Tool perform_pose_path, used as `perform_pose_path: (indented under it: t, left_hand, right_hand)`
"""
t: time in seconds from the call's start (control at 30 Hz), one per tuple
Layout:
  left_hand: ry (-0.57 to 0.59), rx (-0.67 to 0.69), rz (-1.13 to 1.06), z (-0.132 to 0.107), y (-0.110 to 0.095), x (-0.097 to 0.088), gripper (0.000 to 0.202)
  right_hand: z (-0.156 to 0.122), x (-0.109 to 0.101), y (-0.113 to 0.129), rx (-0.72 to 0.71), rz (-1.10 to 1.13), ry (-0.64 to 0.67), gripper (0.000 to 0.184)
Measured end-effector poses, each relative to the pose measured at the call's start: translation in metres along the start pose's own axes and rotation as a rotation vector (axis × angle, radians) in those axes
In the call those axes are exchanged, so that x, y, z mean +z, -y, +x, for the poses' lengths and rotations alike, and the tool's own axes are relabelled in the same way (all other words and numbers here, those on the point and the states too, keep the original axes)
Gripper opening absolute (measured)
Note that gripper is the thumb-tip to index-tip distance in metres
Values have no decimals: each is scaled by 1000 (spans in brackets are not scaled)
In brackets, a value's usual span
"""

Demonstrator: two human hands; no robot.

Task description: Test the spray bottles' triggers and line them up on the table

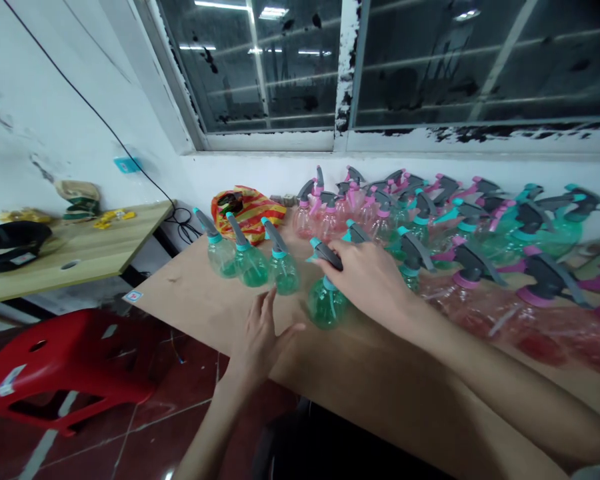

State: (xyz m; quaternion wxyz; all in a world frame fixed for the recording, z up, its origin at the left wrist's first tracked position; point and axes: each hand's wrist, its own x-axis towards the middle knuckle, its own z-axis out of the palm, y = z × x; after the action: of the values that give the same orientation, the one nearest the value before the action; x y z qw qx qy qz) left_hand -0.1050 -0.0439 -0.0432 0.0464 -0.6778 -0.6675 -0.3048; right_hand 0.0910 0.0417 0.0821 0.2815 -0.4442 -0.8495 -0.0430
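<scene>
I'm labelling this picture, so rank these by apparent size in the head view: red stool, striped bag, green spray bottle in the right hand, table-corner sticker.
1. Red stool
2. Striped bag and green spray bottle: too close to rank; the right hand partly hides the bottle
3. Table-corner sticker

Side counter (97,248): black band (33,232), yellow pieces (114,218), beige-and-green bundle (80,199)
Stool (77,350): red, on the tiled floor (165,433)
Wall (50,133): dark cable (55,64), blue box (127,165)
Window (300,73): dark panes (430,73), flaking white frame (347,73)
Striped bag (254,215): red and yellow, crumpled, near the wall
</scene>
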Motion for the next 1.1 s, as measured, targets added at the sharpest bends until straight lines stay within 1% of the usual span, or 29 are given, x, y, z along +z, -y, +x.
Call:
perform_pose_path:
  t: [0.07,0.13,0.27,0.37,0.5,0.57,0.67,0.73,0.8,0.87,0.93,1.0,1.1]
  left_hand:
    - [114,-8,-111,-12,-20,0,83]
    - [212,4,-198,-20,-41,3,86]
    - [338,16,-351,-24,-81,14,94]
    - [405,39,-470,-24,-109,24,93]
    - [403,64,-542,-26,-139,42,94]
    - [376,62,-543,-27,-149,52,90]
    - [351,66,-547,-29,-161,65,76]
    - [345,71,-561,-29,-168,69,70]
    - [350,87,-587,-29,-174,70,69]
    - [359,108,-625,-29,-179,70,70]
    - [378,118,-661,-29,-184,71,71]
    - [400,108,-680,-29,-189,73,73]
    - [443,103,-690,-31,-195,77,76]
  right_hand:
    - [-17,-9,-4,19,-20,21,25]
    - [-35,-16,-11,48,-49,48,27]
    - [-67,-29,-29,96,-77,75,30]
    - [-86,-38,-42,150,-70,70,28]
    - [-104,-50,-55,231,-18,86,25]
    - [-110,-55,-61,270,3,91,25]
    - [-118,-62,-71,300,66,83,29]
    - [-127,-65,-82,311,184,80,31]
    - [-141,-65,-95,323,358,82,41]
    - [-157,-61,-108,333,532,79,62]
    - [-173,-53,-118,350,686,88,78]
    - [-183,-43,-124,385,777,65,83]
    - [-186,-32,-124,396,770,20,76]
